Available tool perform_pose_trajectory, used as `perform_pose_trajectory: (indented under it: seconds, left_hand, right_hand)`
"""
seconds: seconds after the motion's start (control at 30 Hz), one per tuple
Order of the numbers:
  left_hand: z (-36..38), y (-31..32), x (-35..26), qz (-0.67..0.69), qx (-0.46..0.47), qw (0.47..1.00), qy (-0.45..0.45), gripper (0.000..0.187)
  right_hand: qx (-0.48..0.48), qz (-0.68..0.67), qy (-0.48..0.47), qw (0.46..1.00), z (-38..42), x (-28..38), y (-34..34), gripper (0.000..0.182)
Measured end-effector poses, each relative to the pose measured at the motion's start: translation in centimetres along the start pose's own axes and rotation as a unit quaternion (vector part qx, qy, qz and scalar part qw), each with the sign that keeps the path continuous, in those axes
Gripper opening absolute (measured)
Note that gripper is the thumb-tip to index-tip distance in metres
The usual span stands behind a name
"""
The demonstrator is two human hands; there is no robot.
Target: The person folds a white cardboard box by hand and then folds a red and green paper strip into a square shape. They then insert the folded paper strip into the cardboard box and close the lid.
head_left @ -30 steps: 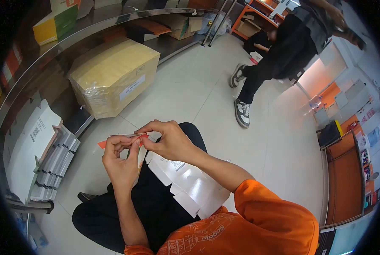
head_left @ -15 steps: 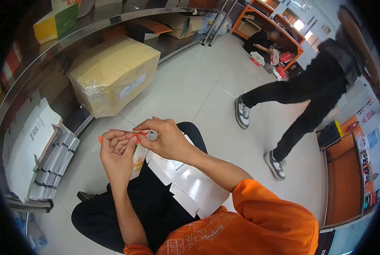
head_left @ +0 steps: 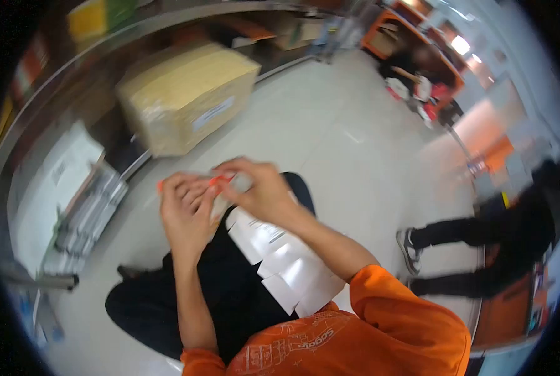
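My left hand (head_left: 187,203) and my right hand (head_left: 258,188) meet in front of my lap, fingers closed on a printed paper carton (head_left: 220,180). An orange-red part of it shows between the fingertips, and a pale flap sticks out by my right palm. Most of the carton is hidden behind my left hand, and motion blurs it. Across my lap, below my right forearm, lies a flat unfolded white carton sheet (head_left: 286,260) with cut tabs along its edge.
A large taped brown box (head_left: 189,94) stands ahead by a metal shelf (head_left: 161,34). Stacked flat white cartons (head_left: 73,200) lean at the left. A person in dark trousers (head_left: 480,250) is at the right. Another person (head_left: 405,69) sits at the far orange shelf.
The view has shifted and blurred. The standing person has moved farther right and down in view. My hands keep their grip on the carton, slightly higher and to the right in view.
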State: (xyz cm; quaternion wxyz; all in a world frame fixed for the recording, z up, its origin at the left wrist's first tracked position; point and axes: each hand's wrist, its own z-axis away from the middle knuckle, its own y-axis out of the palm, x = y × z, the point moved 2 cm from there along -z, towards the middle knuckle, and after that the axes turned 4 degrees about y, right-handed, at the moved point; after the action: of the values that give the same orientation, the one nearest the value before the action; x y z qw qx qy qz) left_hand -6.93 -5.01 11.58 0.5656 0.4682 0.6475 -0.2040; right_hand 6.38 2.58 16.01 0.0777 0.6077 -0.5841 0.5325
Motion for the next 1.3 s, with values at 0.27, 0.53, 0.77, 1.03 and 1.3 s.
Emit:
perform_pose_trajectory:
  seconds: [0.27,0.53,0.77,1.03,1.3]
  left_hand:
    - [-0.3,-0.8,-0.7,0.152,0.047,0.987,-0.029,0.046]
    - [-0.3,-0.7,0.1,0.162,0.059,0.985,-0.030,0.044]
    - [-0.6,-0.8,0.6,0.172,0.046,0.984,-0.026,0.042]
    - [-0.1,-0.4,0.7,0.133,-0.006,0.991,-0.025,0.036]
    - [-0.1,-0.3,1.9,0.019,0.004,1.000,-0.002,0.033]
  right_hand:
    - [0.006,-0.047,0.009,0.999,-0.7,0.5,0.3,0.026]
    - [0.009,-0.068,0.080,0.994,-0.4,0.3,0.9,0.026]
    - [-0.005,-0.055,0.030,0.998,-0.7,0.7,0.3,0.020]
    - [0.006,0.024,0.005,1.000,-0.8,1.8,0.2,0.012]
    - [0.153,0.107,-0.001,0.982,-2.8,1.3,-1.2,0.011]
